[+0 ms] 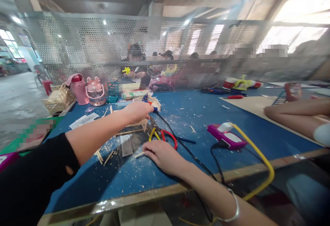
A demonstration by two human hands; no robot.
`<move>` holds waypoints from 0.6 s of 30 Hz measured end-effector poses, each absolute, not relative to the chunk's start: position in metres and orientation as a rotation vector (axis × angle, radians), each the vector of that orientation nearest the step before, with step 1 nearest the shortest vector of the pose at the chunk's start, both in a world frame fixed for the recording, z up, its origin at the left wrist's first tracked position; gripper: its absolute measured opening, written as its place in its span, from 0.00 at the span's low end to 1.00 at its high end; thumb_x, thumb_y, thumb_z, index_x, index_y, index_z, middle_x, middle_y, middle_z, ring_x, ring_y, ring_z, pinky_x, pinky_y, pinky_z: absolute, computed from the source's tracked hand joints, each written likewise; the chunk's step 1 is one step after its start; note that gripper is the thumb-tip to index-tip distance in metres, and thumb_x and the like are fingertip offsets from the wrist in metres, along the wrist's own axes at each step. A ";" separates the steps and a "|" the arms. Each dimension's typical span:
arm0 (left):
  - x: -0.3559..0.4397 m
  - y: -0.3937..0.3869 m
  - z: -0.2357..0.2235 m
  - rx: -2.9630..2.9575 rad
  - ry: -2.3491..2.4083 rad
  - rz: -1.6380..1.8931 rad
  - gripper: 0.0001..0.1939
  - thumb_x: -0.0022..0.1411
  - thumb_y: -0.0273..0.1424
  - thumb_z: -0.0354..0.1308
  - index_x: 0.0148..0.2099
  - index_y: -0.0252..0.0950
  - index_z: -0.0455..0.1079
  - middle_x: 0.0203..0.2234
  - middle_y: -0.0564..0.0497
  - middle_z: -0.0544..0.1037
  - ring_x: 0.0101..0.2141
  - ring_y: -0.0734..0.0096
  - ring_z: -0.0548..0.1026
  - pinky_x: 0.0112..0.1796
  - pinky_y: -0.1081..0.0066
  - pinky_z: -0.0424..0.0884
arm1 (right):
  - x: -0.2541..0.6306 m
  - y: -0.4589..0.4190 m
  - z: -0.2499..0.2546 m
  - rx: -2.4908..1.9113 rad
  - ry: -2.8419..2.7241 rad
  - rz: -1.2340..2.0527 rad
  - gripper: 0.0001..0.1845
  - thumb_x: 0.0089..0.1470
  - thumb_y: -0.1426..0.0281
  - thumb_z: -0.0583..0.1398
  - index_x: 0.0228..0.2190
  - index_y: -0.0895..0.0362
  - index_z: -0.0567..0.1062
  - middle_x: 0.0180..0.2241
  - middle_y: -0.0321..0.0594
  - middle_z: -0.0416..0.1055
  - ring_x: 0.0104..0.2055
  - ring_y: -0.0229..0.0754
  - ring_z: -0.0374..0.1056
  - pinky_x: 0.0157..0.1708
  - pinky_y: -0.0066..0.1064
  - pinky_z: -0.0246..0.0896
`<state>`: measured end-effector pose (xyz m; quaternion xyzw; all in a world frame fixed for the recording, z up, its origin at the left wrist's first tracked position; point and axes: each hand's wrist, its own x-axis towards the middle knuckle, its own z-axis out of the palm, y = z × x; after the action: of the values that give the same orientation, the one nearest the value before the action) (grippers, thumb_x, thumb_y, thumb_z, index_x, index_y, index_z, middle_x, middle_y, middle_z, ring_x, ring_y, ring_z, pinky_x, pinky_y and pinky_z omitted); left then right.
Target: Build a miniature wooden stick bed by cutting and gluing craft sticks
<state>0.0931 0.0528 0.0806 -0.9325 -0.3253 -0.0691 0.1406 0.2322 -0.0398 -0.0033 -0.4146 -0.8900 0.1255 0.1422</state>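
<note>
My left hand is closed around a blue corded glue gun, whose body is partly hidden by the fingers. Beneath that wrist stands a small frame of wooden sticks. My right hand rests low over the blue table, pinching a short wooden stick between thumb and fingers. Just beyond it lies a hand tool with one red and one yellow handle, its metal end pointing away. A small pale packet is left of the right hand. Loose sticks and shavings are scattered farther left.
A purple power strip with a white plug and yellow cable sits at right. Black cords cross the table. A pink flask and pink-lidded bottle stand back left. Perforated metal screen lines the back. Another person's arm rests at right.
</note>
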 end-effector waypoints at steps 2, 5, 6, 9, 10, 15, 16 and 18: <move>0.075 0.051 0.082 -2.694 -1.032 -0.589 0.18 0.57 0.34 0.53 0.49 0.35 0.64 0.43 0.45 0.74 0.43 0.63 0.71 0.41 0.66 0.65 | 0.234 -0.038 0.002 -1.180 -2.547 0.412 0.08 0.53 0.73 0.52 0.26 0.56 0.69 0.26 0.36 0.70 0.29 0.37 0.62 0.30 0.26 0.52; 0.036 0.046 0.074 -2.466 -1.298 -1.227 0.17 0.61 0.35 0.47 0.48 0.33 0.64 0.40 0.45 0.74 0.40 0.69 0.71 0.43 0.69 0.64 | 0.233 -0.029 0.016 -1.141 -2.434 0.437 0.08 0.53 0.74 0.52 0.27 0.57 0.69 0.25 0.35 0.69 0.27 0.35 0.62 0.29 0.25 0.52; 0.023 0.043 0.068 -2.384 -1.397 -1.362 0.16 0.61 0.36 0.46 0.47 0.32 0.64 0.38 0.46 0.75 0.39 0.69 0.71 0.42 0.69 0.65 | 0.231 -0.023 0.021 -1.132 -2.390 0.421 0.08 0.53 0.75 0.52 0.27 0.57 0.69 0.25 0.35 0.69 0.27 0.35 0.61 0.29 0.25 0.52; -0.007 0.034 0.040 -2.231 -1.658 -1.590 0.17 0.60 0.37 0.46 0.45 0.31 0.64 0.36 0.45 0.74 0.36 0.69 0.71 0.39 0.69 0.66 | 0.219 0.000 0.036 -1.092 -2.333 0.357 0.07 0.51 0.76 0.53 0.26 0.58 0.70 0.23 0.34 0.68 0.25 0.33 0.60 0.28 0.24 0.52; -0.013 0.031 0.030 -2.236 -1.716 -1.631 0.18 0.60 0.38 0.45 0.45 0.31 0.63 0.36 0.45 0.74 0.36 0.68 0.71 0.39 0.68 0.66 | 0.215 0.009 0.039 -1.066 -2.350 0.343 0.06 0.50 0.76 0.54 0.26 0.58 0.70 0.23 0.34 0.68 0.25 0.33 0.60 0.28 0.24 0.52; -0.024 0.021 -0.003 -2.394 -1.817 -1.645 0.20 0.59 0.40 0.45 0.48 0.33 0.60 0.41 0.43 0.72 0.41 0.65 0.70 0.42 0.64 0.65 | 0.205 0.035 0.038 -0.971 -2.438 0.276 0.07 0.50 0.74 0.56 0.33 0.58 0.72 0.26 0.37 0.72 0.28 0.35 0.65 0.31 0.26 0.55; -0.025 0.021 -0.005 -2.442 -1.791 -1.600 0.21 0.57 0.40 0.47 0.49 0.34 0.60 0.43 0.43 0.71 0.43 0.63 0.69 0.43 0.62 0.65 | 0.204 0.035 0.036 -0.967 -2.445 0.254 0.07 0.51 0.74 0.56 0.33 0.58 0.73 0.27 0.37 0.73 0.29 0.36 0.65 0.31 0.26 0.55; -0.026 0.022 -0.008 -2.501 -1.726 -1.503 0.24 0.54 0.41 0.52 0.50 0.35 0.59 0.46 0.43 0.69 0.47 0.61 0.67 0.47 0.60 0.62 | 0.204 0.034 0.031 -0.964 -2.448 0.203 0.07 0.52 0.74 0.55 0.31 0.58 0.74 0.28 0.38 0.73 0.30 0.36 0.66 0.32 0.26 0.56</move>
<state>-0.0256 0.0223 -0.0075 -0.7321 -0.5052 -0.4399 -0.1236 0.2036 0.0341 0.0308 -0.3539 -0.8985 0.0744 0.2488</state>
